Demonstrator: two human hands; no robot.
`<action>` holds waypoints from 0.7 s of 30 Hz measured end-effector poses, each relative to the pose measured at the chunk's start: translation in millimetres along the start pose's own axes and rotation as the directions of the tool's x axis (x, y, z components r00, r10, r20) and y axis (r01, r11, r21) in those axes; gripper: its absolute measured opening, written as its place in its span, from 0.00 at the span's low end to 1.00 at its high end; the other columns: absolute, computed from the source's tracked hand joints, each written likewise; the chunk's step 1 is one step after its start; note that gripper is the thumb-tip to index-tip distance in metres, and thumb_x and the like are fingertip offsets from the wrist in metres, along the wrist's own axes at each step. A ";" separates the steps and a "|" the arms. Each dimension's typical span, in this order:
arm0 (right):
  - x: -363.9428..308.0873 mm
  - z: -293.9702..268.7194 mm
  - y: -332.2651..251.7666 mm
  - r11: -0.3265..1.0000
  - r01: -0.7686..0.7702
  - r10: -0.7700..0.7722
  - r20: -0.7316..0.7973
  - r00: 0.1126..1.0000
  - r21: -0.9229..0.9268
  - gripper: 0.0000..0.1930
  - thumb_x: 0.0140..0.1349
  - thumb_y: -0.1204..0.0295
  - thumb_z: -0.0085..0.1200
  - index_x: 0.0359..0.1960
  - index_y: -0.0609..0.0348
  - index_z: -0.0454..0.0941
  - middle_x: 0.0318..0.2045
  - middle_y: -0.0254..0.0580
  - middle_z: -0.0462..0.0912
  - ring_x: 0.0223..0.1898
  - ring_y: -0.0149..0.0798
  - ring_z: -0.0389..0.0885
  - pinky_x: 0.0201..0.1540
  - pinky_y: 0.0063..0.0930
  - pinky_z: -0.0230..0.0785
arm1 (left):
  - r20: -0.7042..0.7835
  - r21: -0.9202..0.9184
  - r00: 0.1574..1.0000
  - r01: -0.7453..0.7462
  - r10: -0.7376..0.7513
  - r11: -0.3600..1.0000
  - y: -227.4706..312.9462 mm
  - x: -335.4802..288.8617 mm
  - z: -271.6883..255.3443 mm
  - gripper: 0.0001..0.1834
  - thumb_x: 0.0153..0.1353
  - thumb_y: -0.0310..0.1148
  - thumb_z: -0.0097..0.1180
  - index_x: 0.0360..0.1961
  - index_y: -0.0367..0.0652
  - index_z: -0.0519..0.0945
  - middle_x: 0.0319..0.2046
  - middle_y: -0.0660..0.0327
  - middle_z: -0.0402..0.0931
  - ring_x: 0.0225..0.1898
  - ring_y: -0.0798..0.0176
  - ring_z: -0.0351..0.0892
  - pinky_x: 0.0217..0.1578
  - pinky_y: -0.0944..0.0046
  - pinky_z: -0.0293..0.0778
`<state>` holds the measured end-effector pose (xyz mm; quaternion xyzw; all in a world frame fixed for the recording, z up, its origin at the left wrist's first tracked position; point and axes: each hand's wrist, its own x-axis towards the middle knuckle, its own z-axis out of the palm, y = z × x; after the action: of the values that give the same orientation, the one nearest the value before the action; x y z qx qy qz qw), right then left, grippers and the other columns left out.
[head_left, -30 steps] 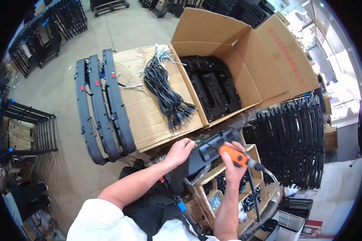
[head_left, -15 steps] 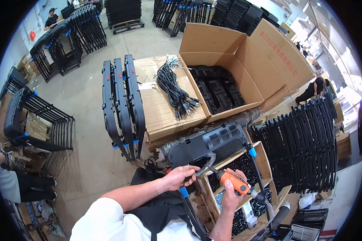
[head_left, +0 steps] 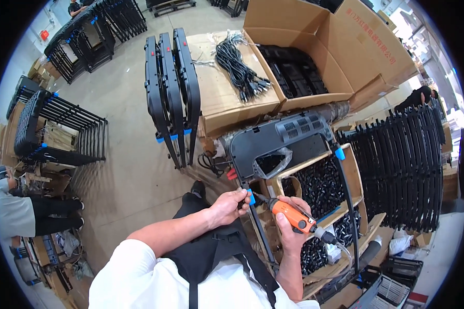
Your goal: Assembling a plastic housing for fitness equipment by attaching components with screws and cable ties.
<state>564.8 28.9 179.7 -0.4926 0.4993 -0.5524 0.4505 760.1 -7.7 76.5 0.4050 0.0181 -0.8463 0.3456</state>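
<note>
I see the right hand point(head_left: 292, 230) wrapped tight around an orange power tool point(head_left: 288, 211), its tip close to the blue band point(head_left: 251, 196) on the leg of a black frame point(head_left: 260, 239), right in front of the person's body. The left hand point(head_left: 224, 209) is curled, its fingertips by that band — I can't tell if it pinches something small. I think the tip could slip off and poke those fingers, because they are so near. The frame could wobble if only that hand steadies it. The tool's hose point(head_left: 349, 256) might snag on the wooden tray point(head_left: 351, 165), and a bump could spill the little black bits point(head_left: 317, 188). As for writing, the big brown box point(head_left: 340, 56) has a line of red letters on its flap — I can't make out a brand on the tool.
</note>
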 end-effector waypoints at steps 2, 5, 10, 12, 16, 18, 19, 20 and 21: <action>-8.7 5.0 0.9 1.000 -0.020 0.020 0.009 1.000 -0.011 0.27 0.59 0.80 0.64 0.61 0.64 0.70 0.54 0.56 0.82 0.56 0.45 0.82 0.63 0.42 0.74 | 0.047 -0.017 0.999 0.018 -0.017 1.000 -0.8 2.3 -9.5 0.12 0.79 0.42 0.51 0.45 0.44 0.78 0.32 0.68 0.75 0.30 0.70 0.69 0.31 0.70 0.66; -17.7 13.3 7.1 0.999 -0.030 0.030 0.020 0.999 -0.022 0.26 0.59 0.83 0.63 0.60 0.64 0.70 0.56 0.55 0.81 0.57 0.44 0.81 0.63 0.39 0.74 | 0.108 -0.034 0.993 0.048 -0.044 0.998 3.6 1.7 -14.1 0.12 0.78 0.40 0.51 0.47 0.43 0.79 0.35 0.68 0.75 0.33 0.70 0.69 0.34 0.70 0.68; -21.0 32.8 4.8 0.996 -0.066 0.065 -0.013 0.998 -0.065 0.27 0.59 0.83 0.64 0.61 0.65 0.70 0.56 0.55 0.81 0.57 0.43 0.81 0.63 0.38 0.75 | 0.138 -0.100 0.982 0.144 -0.129 0.985 15.8 -1.3 -20.2 0.12 0.78 0.39 0.52 0.49 0.42 0.78 0.36 0.67 0.76 0.34 0.70 0.71 0.35 0.71 0.69; -19.5 40.4 2.8 0.995 -0.073 0.072 -0.018 0.997 -0.069 0.27 0.59 0.83 0.64 0.61 0.65 0.70 0.56 0.55 0.81 0.57 0.43 0.81 0.63 0.38 0.75 | 0.145 -0.089 0.979 0.158 -0.144 0.983 22.4 -1.7 -22.3 0.12 0.78 0.39 0.52 0.50 0.42 0.78 0.35 0.68 0.75 0.34 0.70 0.71 0.35 0.71 0.69; -14.6 56.3 -2.4 0.994 -0.060 0.055 -0.048 0.997 -0.095 0.26 0.60 0.82 0.64 0.60 0.65 0.71 0.56 0.55 0.81 0.57 0.43 0.81 0.63 0.39 0.75 | 0.221 -0.080 0.953 0.231 -0.208 0.970 36.0 2.0 -28.9 0.12 0.79 0.40 0.50 0.51 0.43 0.78 0.32 0.69 0.76 0.31 0.71 0.73 0.31 0.69 0.72; -11.8 64.1 -3.7 0.993 -0.064 0.057 -0.068 0.996 -0.098 0.26 0.60 0.82 0.64 0.60 0.65 0.71 0.56 0.56 0.81 0.57 0.44 0.81 0.63 0.40 0.75 | 0.249 -0.082 0.943 0.247 -0.220 0.965 42.5 1.6 -30.5 0.13 0.79 0.40 0.50 0.51 0.43 0.78 0.32 0.70 0.76 0.31 0.71 0.73 0.31 0.69 0.72; -9.6 68.2 -3.0 0.995 -0.056 0.049 -0.087 0.995 -0.082 0.26 0.60 0.82 0.64 0.60 0.65 0.71 0.56 0.56 0.81 0.57 0.44 0.81 0.63 0.40 0.75 | 0.274 -0.085 0.936 0.253 -0.222 0.964 46.9 1.6 -31.2 0.13 0.79 0.40 0.50 0.52 0.43 0.77 0.32 0.70 0.76 0.31 0.71 0.73 0.31 0.69 0.73; -7.2 72.1 -2.6 0.997 -0.047 0.040 -0.107 0.993 -0.066 0.26 0.61 0.82 0.64 0.61 0.65 0.71 0.56 0.56 0.81 0.58 0.44 0.81 0.63 0.40 0.75 | 0.294 -0.092 0.930 0.258 -0.221 0.962 50.9 3.6 -32.4 0.14 0.79 0.41 0.49 0.52 0.42 0.77 0.31 0.70 0.75 0.31 0.70 0.74 0.32 0.68 0.74; -4.4 76.2 -3.1 0.996 -0.051 0.043 -0.112 0.993 -0.070 0.26 0.61 0.82 0.64 0.61 0.65 0.71 0.56 0.56 0.81 0.58 0.44 0.81 0.63 0.40 0.75 | 0.295 -0.091 0.928 0.265 -0.228 0.960 54.1 4.0 -32.4 0.14 0.79 0.41 0.49 0.52 0.42 0.77 0.31 0.70 0.75 0.31 0.70 0.74 0.32 0.68 0.74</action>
<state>641.0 25.3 183.6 -0.4654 0.5546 -0.5497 0.4167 812.6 -41.1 65.5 0.2517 0.0742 -0.9290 0.2609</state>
